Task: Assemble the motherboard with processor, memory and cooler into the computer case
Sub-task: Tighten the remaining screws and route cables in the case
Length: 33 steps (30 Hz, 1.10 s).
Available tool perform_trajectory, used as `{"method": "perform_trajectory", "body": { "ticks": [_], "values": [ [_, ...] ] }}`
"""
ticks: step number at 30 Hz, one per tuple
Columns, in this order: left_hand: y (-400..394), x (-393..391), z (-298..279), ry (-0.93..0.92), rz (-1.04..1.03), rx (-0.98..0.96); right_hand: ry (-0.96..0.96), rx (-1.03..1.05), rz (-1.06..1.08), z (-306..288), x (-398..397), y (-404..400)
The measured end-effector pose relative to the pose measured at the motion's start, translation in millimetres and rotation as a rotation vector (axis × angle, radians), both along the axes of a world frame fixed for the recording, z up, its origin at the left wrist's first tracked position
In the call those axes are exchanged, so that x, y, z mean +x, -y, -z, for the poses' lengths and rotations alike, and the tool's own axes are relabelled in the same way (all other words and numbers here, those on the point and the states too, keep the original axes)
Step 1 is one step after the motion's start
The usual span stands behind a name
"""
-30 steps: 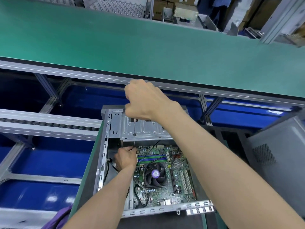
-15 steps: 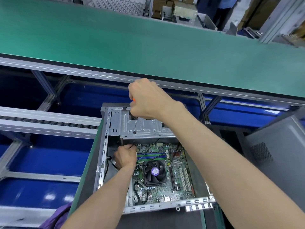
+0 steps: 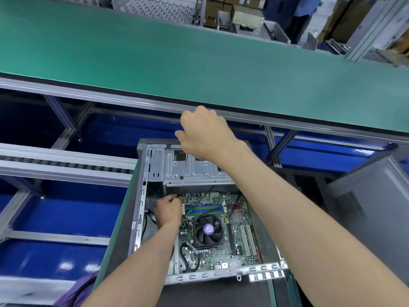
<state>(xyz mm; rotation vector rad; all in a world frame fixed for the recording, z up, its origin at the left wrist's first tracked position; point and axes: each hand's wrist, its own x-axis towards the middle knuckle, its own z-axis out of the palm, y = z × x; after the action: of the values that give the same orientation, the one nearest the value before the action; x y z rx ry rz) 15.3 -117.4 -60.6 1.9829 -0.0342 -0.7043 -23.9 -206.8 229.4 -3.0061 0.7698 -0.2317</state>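
Across the upper half of the frame, a long green conveyor belt (image 3: pixel 199 69) on an aluminium frame; behind it, along the top edge, cardboard boxes (image 3: pixel 223 9) and metal racking. Beneath the belt, blue panels (image 3: pixel 66 209) between grey struts, with a roller track (image 3: pixel 62 167) crossing the left side. At the right edge, a grey side panel (image 3: pixel 365 222) with a perforated vent.

Lower centre: an open computer case (image 3: pixel 141 196), lying on its side, its drive cage (image 3: pixel 199 171) toward the belt. Inside the case, seated flat, the motherboard (image 3: pixel 241 240), with blue and green memory sticks (image 3: pixel 203 209) near its upper edge and the black cooler fan (image 3: pixel 208 231) just below them. Thin black cables (image 3: pixel 190 258) looped at the board's lower left.

Right hand (image 3: pixel 205 136), centre frame above the case, clenched around the handle of a screwdriver (image 3: pixel 184 165); only a sliver of orange handle visible, the thin shaft running down through the drive cage toward the board's upper left corner. Left hand (image 3: pixel 168 209), inside the case at that same corner, fingers curled at the shaft's tip; whether pinching the tip or a screw, cannot tell.

At the lower left edge, a purple sleeve (image 3: pixel 75 293).
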Motion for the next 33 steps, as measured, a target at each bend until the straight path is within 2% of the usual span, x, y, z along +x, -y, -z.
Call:
{"method": "perform_trajectory", "body": {
  "ticks": [2,8,14,19,26,30,33],
  "values": [
    [-2,0,1,-0.023,-0.017,-0.038,0.001,-0.059,0.021,0,0,-1],
    [-3,0,9,0.020,0.018,-0.051,-0.068,0.107,-0.078,-10,-3,-2],
    [-1,3,17,0.037,0.020,-0.029,-0.021,-0.098,-0.016,-3,-4,-2],
    [2,2,19,0.029,0.042,-0.038,-0.079,0.106,-0.153,-8,-4,-3],
    [4,4,20,0.017,0.051,-0.020,-0.013,-0.057,-0.046,-4,-1,-5],
    [4,6,27,0.066,0.047,-0.002,-0.065,0.096,-0.131,-10,-1,-6],
    [4,7,30,0.068,0.039,-0.006,-0.039,0.107,-0.098,-10,-2,-3]
  ]
}}
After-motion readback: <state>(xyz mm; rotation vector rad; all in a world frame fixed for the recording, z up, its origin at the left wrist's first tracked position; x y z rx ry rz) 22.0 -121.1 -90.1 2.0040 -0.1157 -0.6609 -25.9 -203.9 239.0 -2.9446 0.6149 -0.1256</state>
